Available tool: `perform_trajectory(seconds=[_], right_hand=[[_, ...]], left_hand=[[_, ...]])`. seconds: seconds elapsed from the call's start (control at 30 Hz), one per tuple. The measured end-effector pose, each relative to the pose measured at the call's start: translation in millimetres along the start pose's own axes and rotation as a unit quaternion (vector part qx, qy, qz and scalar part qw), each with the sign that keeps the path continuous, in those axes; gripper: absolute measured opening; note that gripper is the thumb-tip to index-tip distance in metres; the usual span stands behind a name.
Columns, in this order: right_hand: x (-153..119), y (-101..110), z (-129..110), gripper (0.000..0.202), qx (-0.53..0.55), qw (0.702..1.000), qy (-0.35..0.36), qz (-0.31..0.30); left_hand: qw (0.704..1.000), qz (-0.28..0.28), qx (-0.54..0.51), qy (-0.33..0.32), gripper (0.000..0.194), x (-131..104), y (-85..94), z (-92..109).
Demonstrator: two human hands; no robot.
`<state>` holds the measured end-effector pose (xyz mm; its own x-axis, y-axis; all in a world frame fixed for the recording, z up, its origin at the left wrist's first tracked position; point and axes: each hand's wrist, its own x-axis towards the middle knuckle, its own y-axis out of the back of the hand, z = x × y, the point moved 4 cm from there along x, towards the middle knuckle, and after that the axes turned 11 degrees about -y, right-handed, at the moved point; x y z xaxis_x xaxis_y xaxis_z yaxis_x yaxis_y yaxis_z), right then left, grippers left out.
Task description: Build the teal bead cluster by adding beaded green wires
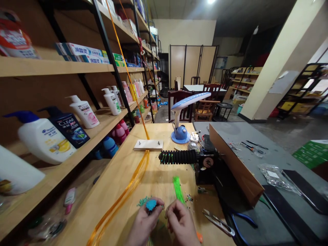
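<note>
Near the front of the wooden table, my left hand is closed around a small object with a bright blue, rough round top; its sides are mostly hidden by my fingers. Just to its right, my right hand has thumb and forefinger pinched together. Whatever they hold, if anything, is too small to make out. Teal beads lie scattered behind my left hand. A bundle of bright green strands rests beyond my right hand, beside a little pile of mixed beads.
Orange threads run under a white clamp plate and up. A black ribbed roller carries green pieces. Behind stands a blue lamp. Thread snips and blue-handled pliers lie right. Shelves with bottles line the left.
</note>
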<state>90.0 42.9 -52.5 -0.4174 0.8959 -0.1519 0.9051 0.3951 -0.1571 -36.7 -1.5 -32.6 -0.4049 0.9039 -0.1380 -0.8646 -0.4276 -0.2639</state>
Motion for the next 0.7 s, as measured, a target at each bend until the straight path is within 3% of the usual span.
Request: perform_trajectory(seconds=[0.3, 0.7], right_hand=[[-0.1, -7.8, 1.3, 0.048, 0.023, 1.0, -0.021, 0.0], [2.5, -9.1, 6.1, 0.049, 0.022, 1.0, -0.013, 0.002]], left_hand=[[0.997, 0.01, -0.081, 0.016, 0.042, -1.5, -3.0, -6.5], [0.999, 0.016, -0.044, -0.015, 0.04, 0.6, -0.1, -5.3]])
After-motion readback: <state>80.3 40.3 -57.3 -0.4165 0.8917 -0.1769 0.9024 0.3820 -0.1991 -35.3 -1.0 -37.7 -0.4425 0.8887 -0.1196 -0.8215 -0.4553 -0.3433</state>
